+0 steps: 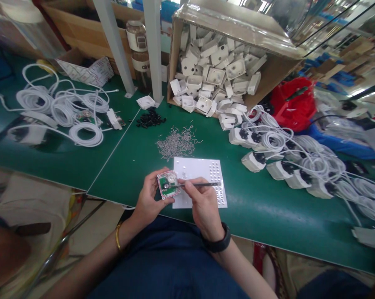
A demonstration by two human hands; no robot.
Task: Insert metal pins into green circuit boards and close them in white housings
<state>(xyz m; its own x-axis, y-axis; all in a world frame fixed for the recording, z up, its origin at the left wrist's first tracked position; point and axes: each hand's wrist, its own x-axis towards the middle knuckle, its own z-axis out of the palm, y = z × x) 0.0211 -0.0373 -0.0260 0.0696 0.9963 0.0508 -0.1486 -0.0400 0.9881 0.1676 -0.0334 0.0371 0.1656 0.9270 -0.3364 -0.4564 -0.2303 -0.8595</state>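
Observation:
My left hand (150, 196) grips a small housing cover (164, 194) with a green circuit board inside, tilted up toward me. Between the fingers of my right hand (204, 203) is a pair of dark tweezers (199, 184), held like a pen. Their thin tip reaches over the circuit board; whether it touches the board or pinches a part is too small to tell. Beneath both hands lies a white sheet (197, 166) with rows of small clear round dots along its right side. A pile of small metal pins or screws (176, 142) is just beyond the sheet.
Small black parts (150, 118) lie behind the metal pile. A carton (277, 45) of white housings stands tipped toward me at the back. Coiled white cables (62, 108) lie at left; housings with cables (277, 170) line the right. A red bin (295, 104) sits behind them.

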